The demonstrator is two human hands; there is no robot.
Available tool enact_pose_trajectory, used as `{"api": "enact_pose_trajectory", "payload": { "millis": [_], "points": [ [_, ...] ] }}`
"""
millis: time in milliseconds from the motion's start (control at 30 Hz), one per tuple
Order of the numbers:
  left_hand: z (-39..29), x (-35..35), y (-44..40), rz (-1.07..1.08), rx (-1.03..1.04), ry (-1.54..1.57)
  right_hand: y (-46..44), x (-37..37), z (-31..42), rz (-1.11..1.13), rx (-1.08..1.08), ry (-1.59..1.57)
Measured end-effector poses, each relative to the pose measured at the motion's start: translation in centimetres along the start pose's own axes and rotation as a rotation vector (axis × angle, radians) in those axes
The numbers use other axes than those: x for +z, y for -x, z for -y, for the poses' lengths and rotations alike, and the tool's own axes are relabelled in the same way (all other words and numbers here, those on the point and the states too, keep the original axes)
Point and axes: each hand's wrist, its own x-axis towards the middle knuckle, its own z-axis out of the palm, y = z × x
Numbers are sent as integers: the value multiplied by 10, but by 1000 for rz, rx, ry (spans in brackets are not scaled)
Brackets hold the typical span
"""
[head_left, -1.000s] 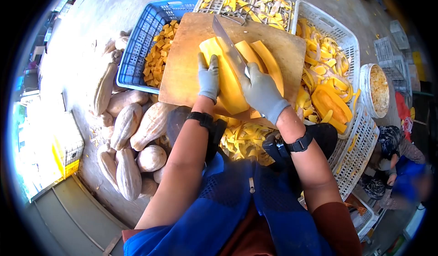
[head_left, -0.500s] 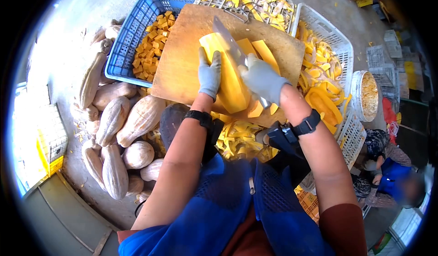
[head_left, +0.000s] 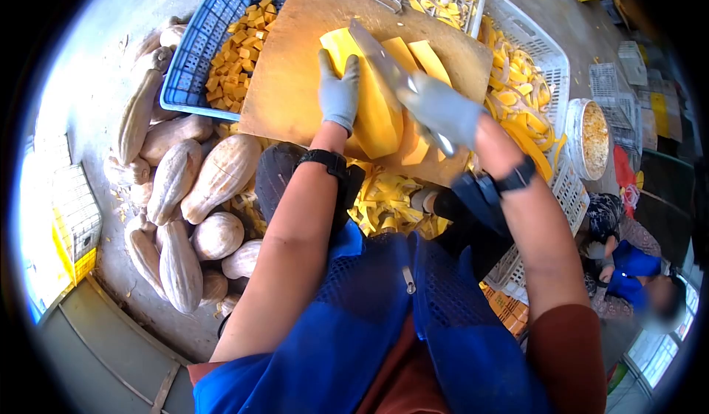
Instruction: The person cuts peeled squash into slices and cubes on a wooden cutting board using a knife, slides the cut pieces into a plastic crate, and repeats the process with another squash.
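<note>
My left hand [head_left: 339,95], in a grey glove, presses on the left side of a large peeled orange squash piece [head_left: 378,122], thumb and fingers apart. My right hand [head_left: 443,109], gloved and blurred by motion, grips a broad knife [head_left: 380,58] whose blade lies along the right side of that piece. Two cut slabs, one of them this squash slab [head_left: 430,61], rest right of the blade. All of it lies on a worn wooden board [head_left: 284,67]. Near the board's front edge, a smaller orange piece shows beside the knife's lower end.
A blue crate [head_left: 177,81] of squash cubes stands left of the board, above whole pale squashes [head_left: 221,178]. Peelings fill a white crate [head_left: 557,52] at right, beside a white bucket [head_left: 588,139]. Another person [head_left: 628,266] is at the lower right.
The board and crates sit higher in view. My right hand and knife have shifted slightly rightward relative to the squash. My left hand stays on the piece.
</note>
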Motion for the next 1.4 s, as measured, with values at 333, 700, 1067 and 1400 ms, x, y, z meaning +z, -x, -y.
{"api": "enact_pose_trajectory", "payload": {
  "millis": [333, 700, 1067, 1400],
  "points": [
    [-2, 4, 4, -10, -44, 161, 39, 79, -70, -276, 3, 294],
    [-10, -18, 25, 7, 8, 97, 43, 94, -87, -620, -233, 203],
    [-8, -19, 26, 8, 15, -226, -10, 45, 11, -437, -288, 384],
    [-16, -16, 27, 15, -6, -342, -3, 27, 52, -97, 8, 167]
  ]
}}
